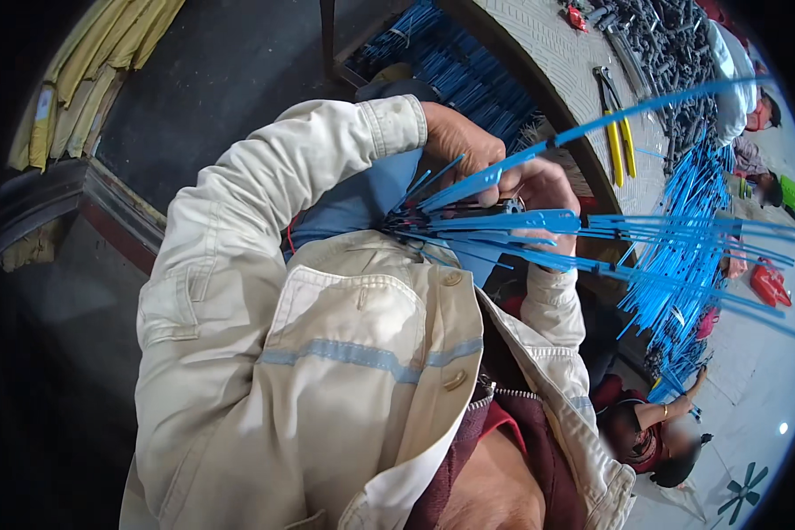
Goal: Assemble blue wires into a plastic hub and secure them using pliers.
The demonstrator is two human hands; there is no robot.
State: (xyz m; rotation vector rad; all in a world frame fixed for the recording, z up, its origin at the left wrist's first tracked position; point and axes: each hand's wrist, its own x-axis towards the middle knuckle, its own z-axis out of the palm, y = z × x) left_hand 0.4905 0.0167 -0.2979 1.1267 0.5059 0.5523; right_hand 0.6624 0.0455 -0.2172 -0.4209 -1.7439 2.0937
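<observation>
A bundle of long, thin blue ribs (503, 221) with black joints fans out from a dark, gathered end near my lap, like an umbrella frame. My left hand (463, 146) is closed at the upper ribs, its fingertips meeting those of the other hand. My right hand (547, 194) curls round from the right, with its fingers bent in a pinch over the middle of the bundle. Between the fingertips a small dark piece shows in part, too hidden to name. One long rib slants up to the right, past both hands.
A table (574, 71) curves along the right, bearing yellow-handled pliers (622, 132), a heap of dark small parts (671, 53) and a pile of blue ribs (680, 256). Another person (644, 424) works at lower right. More blue ribs (468, 71) lie under the table. Yellow bundles (97, 62) stand at far left.
</observation>
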